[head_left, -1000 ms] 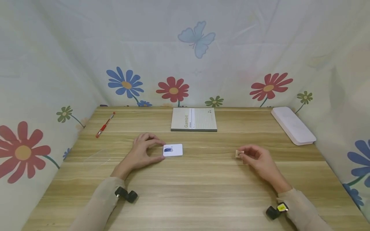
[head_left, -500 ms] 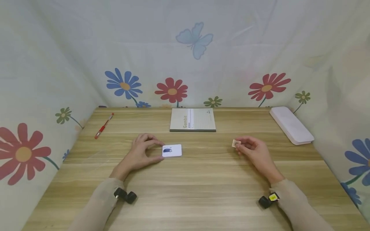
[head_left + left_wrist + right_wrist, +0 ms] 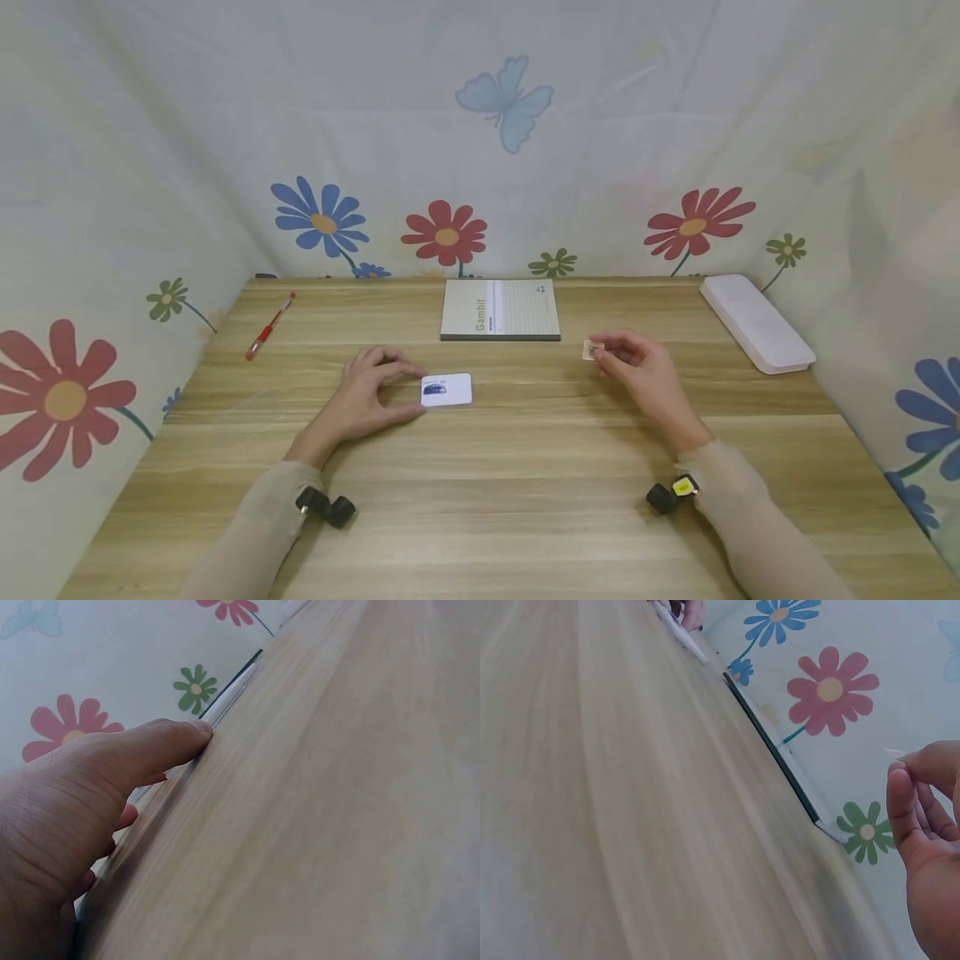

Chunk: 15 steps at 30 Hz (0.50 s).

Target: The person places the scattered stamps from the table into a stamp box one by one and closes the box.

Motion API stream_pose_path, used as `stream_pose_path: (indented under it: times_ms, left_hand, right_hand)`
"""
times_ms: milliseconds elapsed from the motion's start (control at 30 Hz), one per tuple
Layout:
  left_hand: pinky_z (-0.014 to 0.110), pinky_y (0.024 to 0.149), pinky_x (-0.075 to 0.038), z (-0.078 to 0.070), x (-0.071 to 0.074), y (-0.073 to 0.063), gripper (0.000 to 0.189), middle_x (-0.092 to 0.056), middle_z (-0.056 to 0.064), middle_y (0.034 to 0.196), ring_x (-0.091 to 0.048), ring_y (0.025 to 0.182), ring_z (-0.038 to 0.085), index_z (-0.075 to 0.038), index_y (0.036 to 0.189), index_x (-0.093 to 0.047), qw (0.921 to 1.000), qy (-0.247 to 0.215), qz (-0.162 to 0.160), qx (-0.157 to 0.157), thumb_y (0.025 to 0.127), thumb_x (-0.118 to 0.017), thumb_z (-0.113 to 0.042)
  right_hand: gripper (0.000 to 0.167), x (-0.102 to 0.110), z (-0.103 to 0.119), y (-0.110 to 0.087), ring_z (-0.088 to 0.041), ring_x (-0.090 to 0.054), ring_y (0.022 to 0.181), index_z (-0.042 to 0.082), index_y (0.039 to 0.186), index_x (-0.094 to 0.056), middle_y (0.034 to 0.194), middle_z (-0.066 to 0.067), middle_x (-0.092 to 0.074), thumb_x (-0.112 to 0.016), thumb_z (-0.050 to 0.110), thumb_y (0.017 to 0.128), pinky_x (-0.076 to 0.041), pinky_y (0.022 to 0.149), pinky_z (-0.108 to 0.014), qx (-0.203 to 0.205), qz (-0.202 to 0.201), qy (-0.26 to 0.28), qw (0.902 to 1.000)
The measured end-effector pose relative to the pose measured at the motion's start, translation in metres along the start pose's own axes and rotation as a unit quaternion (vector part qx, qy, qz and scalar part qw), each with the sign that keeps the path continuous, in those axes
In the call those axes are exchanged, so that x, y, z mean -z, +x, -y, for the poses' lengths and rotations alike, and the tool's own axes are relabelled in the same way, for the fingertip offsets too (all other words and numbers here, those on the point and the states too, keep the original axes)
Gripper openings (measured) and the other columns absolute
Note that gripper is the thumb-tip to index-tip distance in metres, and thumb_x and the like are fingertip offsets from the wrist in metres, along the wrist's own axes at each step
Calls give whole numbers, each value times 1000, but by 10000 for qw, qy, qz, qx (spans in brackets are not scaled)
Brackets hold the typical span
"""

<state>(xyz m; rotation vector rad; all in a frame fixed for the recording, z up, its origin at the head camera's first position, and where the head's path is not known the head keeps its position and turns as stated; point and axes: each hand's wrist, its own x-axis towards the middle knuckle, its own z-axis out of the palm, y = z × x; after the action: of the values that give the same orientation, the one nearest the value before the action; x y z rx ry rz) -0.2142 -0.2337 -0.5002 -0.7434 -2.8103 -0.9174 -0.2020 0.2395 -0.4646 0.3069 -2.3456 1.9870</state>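
In the head view, a white rounded card (image 3: 457, 389) with a dark blue print lies on the wooden table, left of centre. My left hand (image 3: 363, 400) pinches its left end, thumb at the near corner and forefinger at the far corner. The left wrist view shows the thumb (image 3: 169, 746) against the card's white edge. My right hand (image 3: 645, 371) is raised a little over the table at the right. Between thumb and forefinger it holds a small square postage stamp (image 3: 591, 349), pale-bordered with a dark picture. In the right wrist view only the stamp's thin edge (image 3: 894, 754) shows.
A Gambit notebook (image 3: 517, 310) lies at the table's back middle. At the back right is a white flat case (image 3: 757, 323), and a red pen (image 3: 270, 327) lies at the back left. A faint clear sheet (image 3: 251, 417) appears left of my left forearm. Flowered cloth walls surround the table.
My right hand has moved left and away from me with the stamp, towards the card's side. The left hand and the card stay in place.
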Motion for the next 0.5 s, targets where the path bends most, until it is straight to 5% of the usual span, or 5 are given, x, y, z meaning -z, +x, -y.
stream_pose_path:
  times_ms: [500]
  left_hand:
    - [59,112,-27,1,0,-1,53,-59,-1,139,-44,137,28,-38,131,-80,10000,-3,-10,9,84,-96,-55]
  right_hand:
    - [29,-35,20,20,-15,-72,91,-7,131,-71,115,-19,-74,-76,2,105,-62,79,-26,380,182,197,9989]
